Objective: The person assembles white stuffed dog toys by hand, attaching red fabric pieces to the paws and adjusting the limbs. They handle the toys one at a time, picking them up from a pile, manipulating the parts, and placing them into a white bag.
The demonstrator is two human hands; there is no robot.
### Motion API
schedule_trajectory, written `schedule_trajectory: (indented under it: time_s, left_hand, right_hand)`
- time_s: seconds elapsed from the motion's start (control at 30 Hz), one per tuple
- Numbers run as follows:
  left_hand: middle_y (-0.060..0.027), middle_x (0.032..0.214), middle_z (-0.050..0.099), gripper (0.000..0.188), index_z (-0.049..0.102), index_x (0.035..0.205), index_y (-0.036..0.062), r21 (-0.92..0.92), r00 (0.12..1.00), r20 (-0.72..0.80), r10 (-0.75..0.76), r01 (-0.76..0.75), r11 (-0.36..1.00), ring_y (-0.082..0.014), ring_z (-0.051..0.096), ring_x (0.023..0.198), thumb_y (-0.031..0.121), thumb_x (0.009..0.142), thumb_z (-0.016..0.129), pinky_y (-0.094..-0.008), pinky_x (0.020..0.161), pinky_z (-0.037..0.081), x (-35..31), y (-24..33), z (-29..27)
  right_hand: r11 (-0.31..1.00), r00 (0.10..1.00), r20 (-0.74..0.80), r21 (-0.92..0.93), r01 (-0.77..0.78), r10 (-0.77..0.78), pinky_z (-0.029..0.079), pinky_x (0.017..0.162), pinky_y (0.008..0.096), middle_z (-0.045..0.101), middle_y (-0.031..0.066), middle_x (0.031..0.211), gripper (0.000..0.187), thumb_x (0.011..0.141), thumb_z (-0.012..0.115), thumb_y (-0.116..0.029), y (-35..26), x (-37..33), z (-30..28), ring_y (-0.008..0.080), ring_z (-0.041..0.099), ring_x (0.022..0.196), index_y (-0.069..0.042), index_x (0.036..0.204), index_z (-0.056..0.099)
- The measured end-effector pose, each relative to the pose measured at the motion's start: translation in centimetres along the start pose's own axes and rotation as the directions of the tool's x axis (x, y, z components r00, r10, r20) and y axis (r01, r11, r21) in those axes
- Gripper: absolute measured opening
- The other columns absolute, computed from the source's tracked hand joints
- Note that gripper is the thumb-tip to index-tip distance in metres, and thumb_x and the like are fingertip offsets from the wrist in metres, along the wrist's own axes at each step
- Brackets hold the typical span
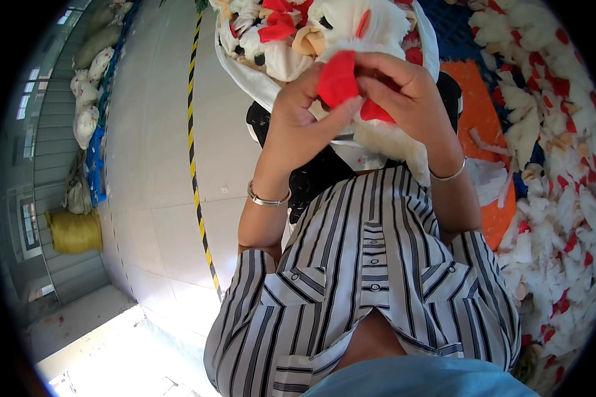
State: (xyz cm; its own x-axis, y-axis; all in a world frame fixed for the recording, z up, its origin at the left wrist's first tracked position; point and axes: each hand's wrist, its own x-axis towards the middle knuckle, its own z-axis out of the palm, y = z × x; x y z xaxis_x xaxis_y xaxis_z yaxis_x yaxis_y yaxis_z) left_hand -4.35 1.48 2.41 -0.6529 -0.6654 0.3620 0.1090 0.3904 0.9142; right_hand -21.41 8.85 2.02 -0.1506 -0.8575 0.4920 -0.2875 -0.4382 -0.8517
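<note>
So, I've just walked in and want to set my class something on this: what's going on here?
A seated person in a striped shirt is handling a piece of red fabric, with the left hand and the right hand both on it. Just beyond the hands, a white-rimmed container holds white plush pieces with red and tan parts. More white and red pieces lie heaped to the person's right, beyond an orange sheet.

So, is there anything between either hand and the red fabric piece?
Nothing visible: the left hand and right hand both meet the red fabric piece directly, with bare fingers. The white plush head shows beyond them, not in between. What lies behind the red fabric is hidden.
</note>
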Motion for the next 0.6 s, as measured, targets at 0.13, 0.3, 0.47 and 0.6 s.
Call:
schedule_trajectory:
  time_s: [0.13, 0.3, 0.47, 0.6]
  left_hand:
    - [-0.0019, 0.085, 0.062, 0.022, 0.062, 0.096, 0.0014, 0.103, 0.987, 0.146, 0.066, -0.081, 0.991, -0.0078, 0.055, 0.076, 0.010, 0.080, 0.073, -0.0240, 0.072, 0.048, 0.0, 0.8, 0.2]
    - [-0.0035, 0.096, 0.061, 0.013, 0.059, 0.092, 0.0021, -0.034, 0.965, -0.007, 0.262, -0.262, 0.965, -0.0060, 0.054, 0.081, -0.005, 0.081, 0.061, -0.0206, 0.072, 0.046, 1.2, 0.0, -0.9]
    - [-0.0022, 0.096, 0.060, 0.023, 0.060, 0.107, 0.0031, -0.106, 0.995, 0.072, -0.066, 0.074, 0.992, -0.0047, 0.054, 0.087, 0.001, 0.085, 0.063, -0.0223, 0.075, 0.048, 1.7, 1.5, 0.2]
    - [-0.0009, 0.090, 0.066, 0.029, 0.064, 0.116, 0.0031, 0.205, 0.993, 0.029, -0.118, 0.110, 0.973, -0.0067, 0.058, 0.080, 0.009, 0.087, 0.066, -0.0236, 0.072, 0.050, 0.6, 1.8, -3.8]
  right_hand:
    - [0.963, 0.938, 0.239, 0.042, -0.267, 0.250, 0.049, 0.067, 0.0179, 0.064, -0.0003, 0.084, 0.017, 0.089, 0.064, -0.006, -0.6, -0.2, -2.2, 0.0037, 0.059, 0.072, 0.000, 0.105, 0.064]
    - [0.986, 0.982, 0.088, -0.018, -0.164, 0.165, 0.039, 0.056, 0.0178, 0.057, -0.0039, 0.076, 0.010, 0.084, 0.067, -0.004, -1.7, -0.9, -3.3, 0.0022, 0.047, 0.064, -0.001, 0.090, 0.061]
    - [0.994, 0.982, 0.151, 0.001, -0.112, 0.110, 0.041, 0.058, 0.0185, 0.055, -0.0030, 0.076, 0.011, 0.084, 0.067, -0.005, -2.4, -1.2, -1.3, 0.0020, 0.048, 0.065, -0.003, 0.089, 0.057]
    - [0.988, 0.999, -0.012, -0.148, 0.036, -0.038, 0.042, 0.058, 0.0193, 0.055, -0.0019, 0.077, 0.008, 0.087, 0.065, -0.006, 0.7, -2.6, -5.3, 0.0041, 0.050, 0.067, -0.006, 0.091, 0.058]
